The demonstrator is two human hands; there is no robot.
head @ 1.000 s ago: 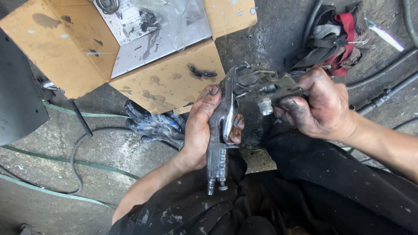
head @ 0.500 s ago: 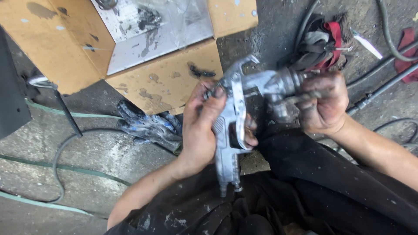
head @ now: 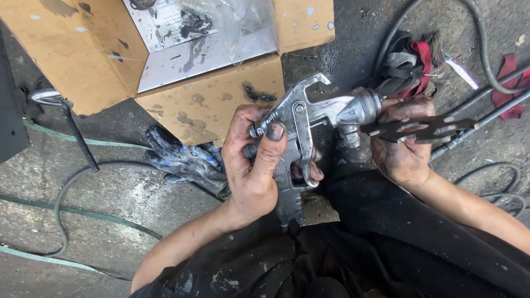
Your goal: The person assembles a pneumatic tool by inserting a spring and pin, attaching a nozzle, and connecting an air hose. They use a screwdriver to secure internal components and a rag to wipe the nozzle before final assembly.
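We see the grimy left hand (head: 251, 165) closed around the handle of a silver metal spray gun (head: 309, 124), thumb pressed near its rear knob, fingers wrapped under the trigger. The gun sits above the lap, its round nozzle cap pointing right. The blackened right hand (head: 400, 146) grips a flat dark multi-slot wrench (head: 422, 128) held against that nozzle cap. Behind the hands, an open brown cardboard box (head: 210, 105) lies on the concrete floor (head: 110, 193); inside it we make out a stained white sheet (head: 182, 55) and a crumpled clear plastic bag (head: 243, 22). A pair of dirty grey work gloves (head: 182, 160) lies just beside the box's front flap.
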